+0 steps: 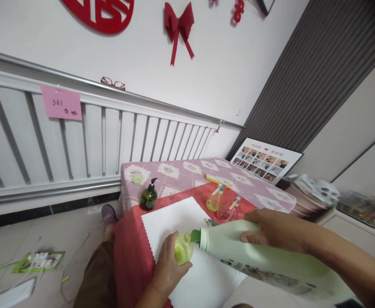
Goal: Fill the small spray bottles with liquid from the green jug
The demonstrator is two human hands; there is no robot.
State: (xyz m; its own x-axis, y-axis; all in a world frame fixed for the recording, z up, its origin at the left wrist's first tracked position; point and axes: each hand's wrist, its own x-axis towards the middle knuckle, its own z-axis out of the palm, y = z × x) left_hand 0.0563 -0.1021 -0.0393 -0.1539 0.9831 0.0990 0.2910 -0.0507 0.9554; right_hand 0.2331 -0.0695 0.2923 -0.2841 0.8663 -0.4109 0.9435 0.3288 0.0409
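My right hand (272, 231) grips a large white jug (239, 252) with a green spout, tipped on its side toward the left. The spout meets a small clear round bottle (183, 248) holding yellow-green liquid. My left hand (170, 267) is wrapped around that small bottle, steadying it over a white cloth (181, 214) spread on the red tablecloth (128, 252).
A dark green pump bottle (149, 196) stands at the table's far left. A clear spray bottle (215, 199) with yellow liquid, another clear bottle (229, 210) and a yellow tool (218, 180) lie beyond. A photo board (266, 160) leans at right. Radiator (94, 141) behind; cables on the floor at left.
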